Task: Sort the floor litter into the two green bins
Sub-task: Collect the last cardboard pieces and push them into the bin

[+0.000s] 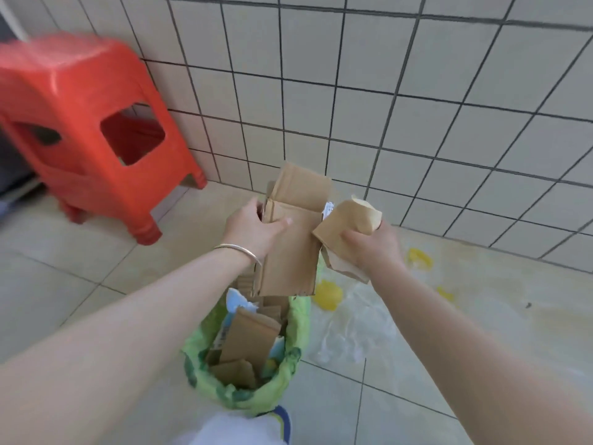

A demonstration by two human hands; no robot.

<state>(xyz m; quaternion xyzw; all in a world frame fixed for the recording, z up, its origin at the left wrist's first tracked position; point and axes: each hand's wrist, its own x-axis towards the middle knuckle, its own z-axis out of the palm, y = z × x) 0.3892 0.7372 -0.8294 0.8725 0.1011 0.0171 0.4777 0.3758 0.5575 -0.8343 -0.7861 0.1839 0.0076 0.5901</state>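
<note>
A large folded piece of brown cardboard (293,239) hangs above the bin, gripped at its left edge by my left hand (253,229). My right hand (372,247) grips a smaller crumpled piece of brown cardboard (348,220) beside it. Below both hands stands a bin lined with a green bag (224,391), holding several cardboard scraps (248,338) and some pale blue paper. Only one green bin is in view.
A red plastic stool (86,130) stands at the left against the tiled wall (385,91). On the floor to the right lie yellow scraps (327,295) and a sheet of clear plastic film (353,322). A white and blue cloth shows at the bottom edge.
</note>
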